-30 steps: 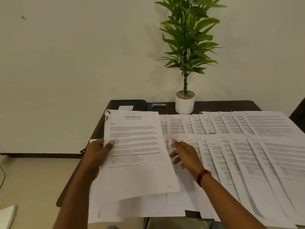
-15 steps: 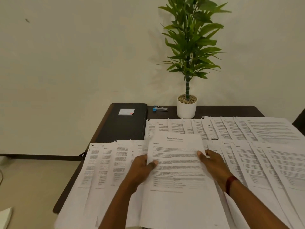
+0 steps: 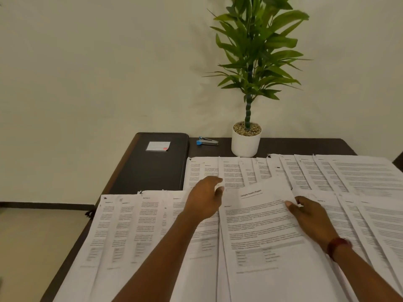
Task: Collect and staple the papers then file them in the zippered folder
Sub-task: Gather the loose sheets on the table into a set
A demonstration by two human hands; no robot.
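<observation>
Two overlapping rows of printed papers (image 3: 327, 175) cover most of the dark table (image 3: 305, 146). A title sheet headed "Sample Health Report" (image 3: 261, 225) lies on top of the near row (image 3: 135, 225). My right hand (image 3: 311, 216) holds its right edge, thumb on top. My left hand (image 3: 205, 199) is just left of the sheet's top left corner, fingers reaching forward over the papers and holding nothing that I can see. The black zippered folder (image 3: 150, 171) lies closed at the back left. A blue and silver stapler (image 3: 207, 141) lies behind the papers.
A potted green plant in a white pot (image 3: 246, 142) stands at the back, right of the stapler. A white label (image 3: 158, 146) is stuck on the folder. The table's left edge drops to the floor (image 3: 32, 247). A wall stands behind the table.
The title sheet has come down from my left side onto the middle of the near row. My left hand has let go of it and moved forward. My right hand now holds its right edge.
</observation>
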